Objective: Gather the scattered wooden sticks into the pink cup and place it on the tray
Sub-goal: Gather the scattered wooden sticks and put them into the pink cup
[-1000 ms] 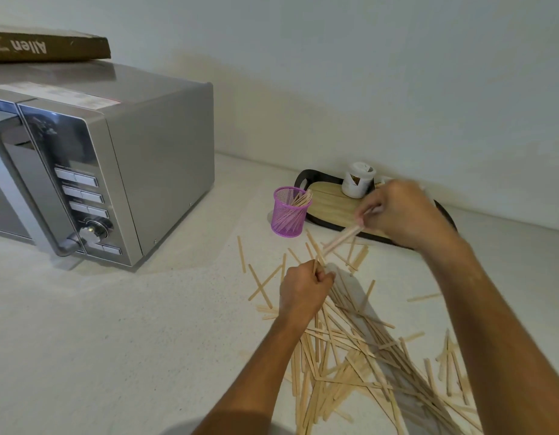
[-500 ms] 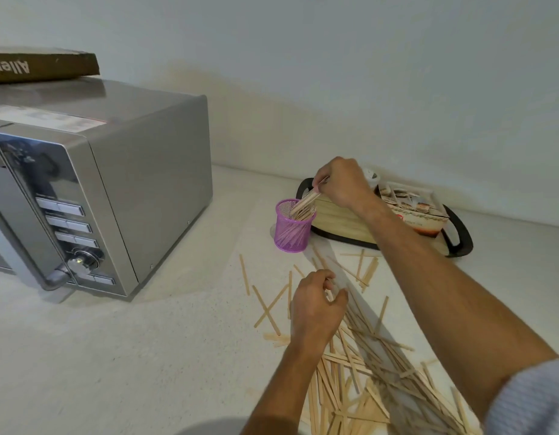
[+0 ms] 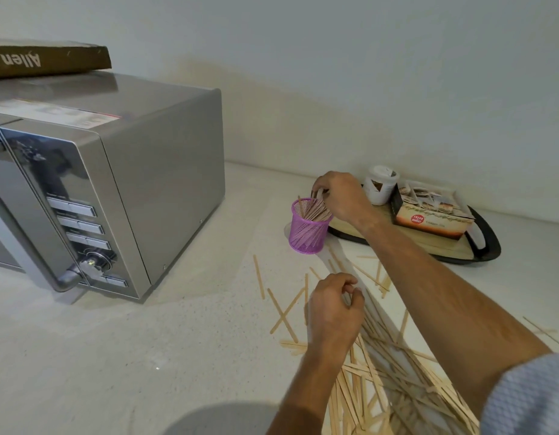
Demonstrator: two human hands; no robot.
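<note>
The pink mesh cup [image 3: 307,233] stands on the counter just left of the tray [image 3: 488,250], with several wooden sticks upright in it. My right hand [image 3: 342,196] hovers over the cup's rim and pinches a few sticks whose lower ends are inside the cup. Many more wooden sticks [image 3: 385,372] lie scattered in a pile on the counter in front of me. My left hand [image 3: 333,309] rests at the pile's far end, fingers and thumb curled together on sticks there.
A silver microwave [image 3: 114,189] fills the left, with a brown box [image 3: 45,59] on top. On the tray stand a white jar [image 3: 380,185] and a printed carton [image 3: 429,211]. The wall runs close behind.
My right hand carried a few sticks from above the pile to the cup and now has them lowered into it. My left hand stayed at the pile.
</note>
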